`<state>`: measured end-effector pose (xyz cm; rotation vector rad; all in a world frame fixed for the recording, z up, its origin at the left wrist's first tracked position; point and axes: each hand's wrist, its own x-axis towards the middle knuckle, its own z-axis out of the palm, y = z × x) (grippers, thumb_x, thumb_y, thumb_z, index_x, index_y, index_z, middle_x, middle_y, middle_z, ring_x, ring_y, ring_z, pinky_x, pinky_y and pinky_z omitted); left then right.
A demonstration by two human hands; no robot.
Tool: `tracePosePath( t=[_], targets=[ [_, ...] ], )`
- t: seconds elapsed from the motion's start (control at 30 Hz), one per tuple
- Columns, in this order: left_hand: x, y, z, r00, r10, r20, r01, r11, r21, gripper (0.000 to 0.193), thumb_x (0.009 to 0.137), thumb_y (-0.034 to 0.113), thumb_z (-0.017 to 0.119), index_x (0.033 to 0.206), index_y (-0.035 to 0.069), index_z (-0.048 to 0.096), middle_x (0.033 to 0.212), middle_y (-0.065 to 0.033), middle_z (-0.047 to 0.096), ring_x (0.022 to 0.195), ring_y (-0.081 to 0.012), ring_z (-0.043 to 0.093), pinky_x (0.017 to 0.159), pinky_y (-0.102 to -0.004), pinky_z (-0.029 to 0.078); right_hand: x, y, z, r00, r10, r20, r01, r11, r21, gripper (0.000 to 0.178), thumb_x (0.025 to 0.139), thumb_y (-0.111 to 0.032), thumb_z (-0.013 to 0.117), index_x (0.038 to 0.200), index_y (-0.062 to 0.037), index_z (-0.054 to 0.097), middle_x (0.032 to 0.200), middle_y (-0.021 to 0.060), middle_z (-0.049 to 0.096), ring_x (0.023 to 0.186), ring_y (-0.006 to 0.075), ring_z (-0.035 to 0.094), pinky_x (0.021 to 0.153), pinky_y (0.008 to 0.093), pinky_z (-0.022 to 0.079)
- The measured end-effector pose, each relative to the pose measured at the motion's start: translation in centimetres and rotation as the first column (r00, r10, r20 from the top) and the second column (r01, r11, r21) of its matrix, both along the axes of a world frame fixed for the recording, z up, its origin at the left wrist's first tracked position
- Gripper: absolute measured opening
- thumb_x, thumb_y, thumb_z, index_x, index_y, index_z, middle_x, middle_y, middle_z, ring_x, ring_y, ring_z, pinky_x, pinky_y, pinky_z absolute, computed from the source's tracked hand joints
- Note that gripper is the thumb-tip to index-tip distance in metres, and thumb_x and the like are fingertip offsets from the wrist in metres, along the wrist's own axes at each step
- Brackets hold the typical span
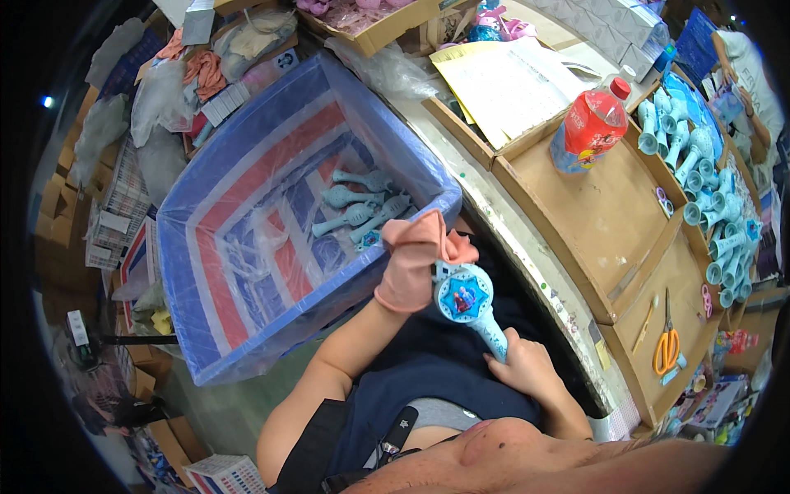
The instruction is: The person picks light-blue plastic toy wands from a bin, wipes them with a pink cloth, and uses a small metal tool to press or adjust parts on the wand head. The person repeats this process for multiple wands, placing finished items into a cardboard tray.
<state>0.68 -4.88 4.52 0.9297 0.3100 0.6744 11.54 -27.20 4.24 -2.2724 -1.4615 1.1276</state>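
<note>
A light-blue plastic toy wand (465,298) with a round head and a star-shaped picture is between my two hands, above my lap. My right hand (527,366) is closed round the lower end of its handle. My left hand (409,263) is covered by a pink fabric glove or cloth and is closed at the edge of the wand's head; its fingers are mostly hidden. Beyond it, several similar light-blue wands (350,198) lie in a large blue bin (271,346) lined with clear plastic.
At right stands a worktable with shallow brown wooden trays (576,239). They hold orange-handled scissors (666,350) and a red-wrapped bottle (588,128). More light-blue toys (724,214) are piled along the far side. Papers (514,86) lie farther back; another person (745,78) is at upper right.
</note>
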Motion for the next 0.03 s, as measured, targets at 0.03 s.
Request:
tracePosePath(
  t=[0.03],
  targets=[
    [0.02, -0.1, 0.07, 0.996, -0.057, -0.07, 0.057, 0.998, 0.004, 0.038, 0.079, 0.016, 0.064, 0.065, 0.01, 0.029, 0.076, -0.0035, 0.046, 0.073, -0.0153, 0.046, 0.07, -0.0318, 0.042, -0.11, -0.02, -0.01, 1.0, -0.006, -0.001, 0.006, 1.0, -0.001, 0.04, 0.084, -0.034, 0.067, 0.095, 0.0009, 0.051, 0.076, 0.0259, 0.066, 0.073, 0.0437, 0.066, 0.069, 0.0499, 0.053]
  ],
)
